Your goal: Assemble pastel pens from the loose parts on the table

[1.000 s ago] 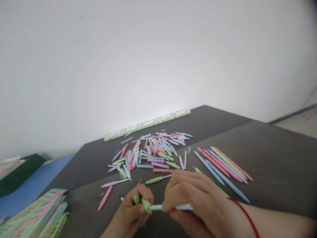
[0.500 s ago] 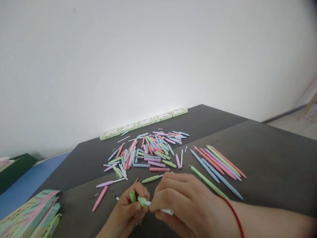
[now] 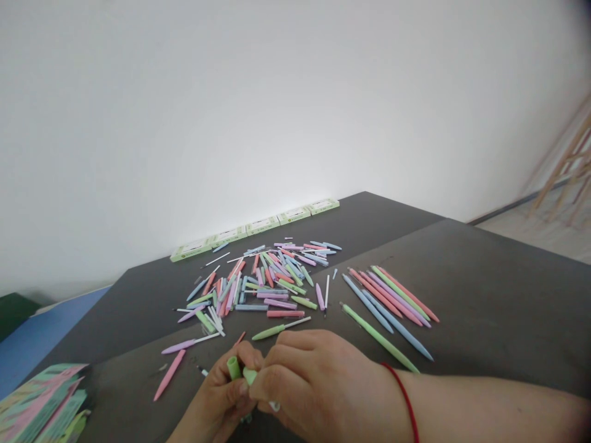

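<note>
My left hand (image 3: 226, 394), at the bottom centre, is closed around two light green pen barrel parts. One is a hollow green tube (image 3: 233, 367) with its open end up; the other, a green pen piece (image 3: 250, 375), points toward my right hand. Wrapped over that second piece, my right hand (image 3: 318, 381) grips a white pen refill (image 3: 275, 407), of which only the end shows below its fingers. The two hands touch or nearly touch. Just beyond them lies a green barrel half (image 3: 269, 332) with a white refill sticking out.
A loose pile of coloured pen parts (image 3: 277, 289) covers the table's middle. Whole pens (image 3: 392, 298) lie in a row to the right. Flat green boxes (image 3: 231, 235) line the wall. Colourful packaging (image 3: 46, 406) sits at the near left, on the dark table (image 3: 489, 295).
My right hand has closed in on my left, and the white refill now shows much less. The view has turned slightly right, so the table's things sit further left.
</note>
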Demonstrator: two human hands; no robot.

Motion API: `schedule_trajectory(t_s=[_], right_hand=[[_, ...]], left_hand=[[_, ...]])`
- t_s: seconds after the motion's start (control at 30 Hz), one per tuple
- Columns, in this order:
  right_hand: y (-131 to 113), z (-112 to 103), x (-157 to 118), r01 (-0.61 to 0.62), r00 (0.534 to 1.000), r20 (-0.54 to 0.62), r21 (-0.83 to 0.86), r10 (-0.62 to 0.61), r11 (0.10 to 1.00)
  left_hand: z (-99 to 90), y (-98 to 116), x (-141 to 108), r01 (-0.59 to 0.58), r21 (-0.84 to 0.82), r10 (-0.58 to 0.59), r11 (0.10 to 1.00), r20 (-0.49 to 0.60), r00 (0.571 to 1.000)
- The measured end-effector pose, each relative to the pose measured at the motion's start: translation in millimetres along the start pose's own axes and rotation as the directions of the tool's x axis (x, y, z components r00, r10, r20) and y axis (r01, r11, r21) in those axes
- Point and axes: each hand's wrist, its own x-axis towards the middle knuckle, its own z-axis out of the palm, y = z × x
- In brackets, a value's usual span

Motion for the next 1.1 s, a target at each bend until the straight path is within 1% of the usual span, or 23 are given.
schedule_trajectory(t_s=[0.1, 0.2, 0.3, 0.43, 0.53, 0.63, 0.7, 0.8, 0.87, 0.97, 1.1], right_hand=[[-2.4, 3.1, -0.6, 0.025, 0.999, -0.020, -0.019, -0.025, 1.000], [-5.1, -0.7, -0.5, 0.036, 0.995, -0.092, 0.063, -0.030, 0.997], [-6.5, -11.1, 0.6, 0.000, 0.991, -0.134, 0.149, 0.020, 0.989], [-7.3, -18.6, 1.3, -0.026, 0.995, -0.094, 0.178, 0.043, 0.984], [-8.7, -15.4, 0.1, -0.015, 0.996, -0.081, 0.200, 0.032, 0.980], [-10.4, -11.6, -0.8, 0.029, 0.996, -0.089, 0.174, -0.014, 0.984], [-10.8, -11.5, -0.5, 0.033, 0.996, -0.083, 0.162, -0.019, 0.986], [-9.9, -13.4, 0.4, -0.034, 0.997, -0.065, 0.172, 0.046, 0.984], [-8.2, -13.6, 0.1, -0.051, 0.995, -0.077, 0.163, 0.064, 0.985], [-5.4, -10.8, -2.1, -0.002, 0.994, -0.106, 0.120, 0.015, 0.993], [-4.7, -7.7, -4.7, 0.170, 0.978, -0.125, 0.015, -0.167, 0.985]], left_hand=[[-0.8, 1.1, 0.8, -0.006, 0.000, 0.006, 1.000, -0.009, 1.000], [3.5, 4.1, 0.0, -0.004, 0.004, 0.005, 1.000, -0.012, 1.000], [6.5, 5.8, -1.0, -0.021, 0.020, 0.022, 1.000, -0.045, 0.999], [4.0, 5.6, -1.6, -0.004, 0.062, 0.008, 0.998, -0.056, 0.998], [3.7, 6.3, -1.7, 0.007, 0.060, -0.005, 0.998, -0.042, 0.999], [5.3, 6.8, -1.1, 0.002, 0.048, -0.002, 0.999, 0.007, 1.000], [5.2, 6.1, -0.7, 0.002, 0.044, -0.003, 0.999, 0.021, 1.000], [2.1, 3.8, -0.7, 0.011, 0.054, -0.009, 0.998, -0.035, 0.999], [-0.6, 2.5, -1.0, 0.015, 0.062, -0.011, 0.998, -0.063, 0.998], [-2.9, 2.8, -1.2, 0.018, 0.052, -0.015, 0.999, -0.047, 0.999], [-0.3, 6.6, -1.3, 0.015, 0.009, -0.015, 1.000, 0.001, 1.000]])
